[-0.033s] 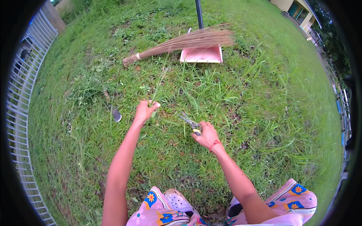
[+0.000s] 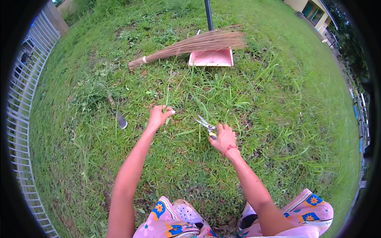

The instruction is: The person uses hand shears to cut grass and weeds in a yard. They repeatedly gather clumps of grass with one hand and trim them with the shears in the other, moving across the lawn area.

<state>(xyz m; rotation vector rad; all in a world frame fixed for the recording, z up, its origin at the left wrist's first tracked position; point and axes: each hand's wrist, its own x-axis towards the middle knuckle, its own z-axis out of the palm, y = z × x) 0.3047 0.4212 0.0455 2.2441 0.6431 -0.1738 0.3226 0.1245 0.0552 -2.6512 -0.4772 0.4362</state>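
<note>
Green lawn (image 2: 278, 119) fills nearly the whole view, uneven, with taller tufts and weeds near the middle. White metal fence (image 2: 24, 99) runs along the left edge.

Straw broom (image 2: 190, 44), bound near its thin end, lies on the grass at the top, its fanned bristles resting across a pink dustpan (image 2: 211, 58). Dark pole (image 2: 208, 15) stands upright just behind the dustpan.

2 bare forearms enter from the lower edge; patterned pink clothing with blue and orange flowers shows at the bottom.

Left hand (image 2: 158, 116): fingers (image 2: 168, 112) closed together around a thin grass stalk (image 2: 170, 85), which rises from the fist toward the broom. Grip looks like a pinch between thumb and curled fingers; stalk taut and nearly straight.

Right hand (image 2: 224, 138): fingers wrapped around the handles of small garden shears (image 2: 205, 124), red string at the wrist. Yellow shows at the handle. Blades point up and to the left, toward the left hand, and stand slightly apart; tips sit just above the turf, near the left fist but not touching it.

Small dark-bladed tool (image 2: 120, 119) lies in the grass left of the left hand, well apart from both hands, untouched.
</note>
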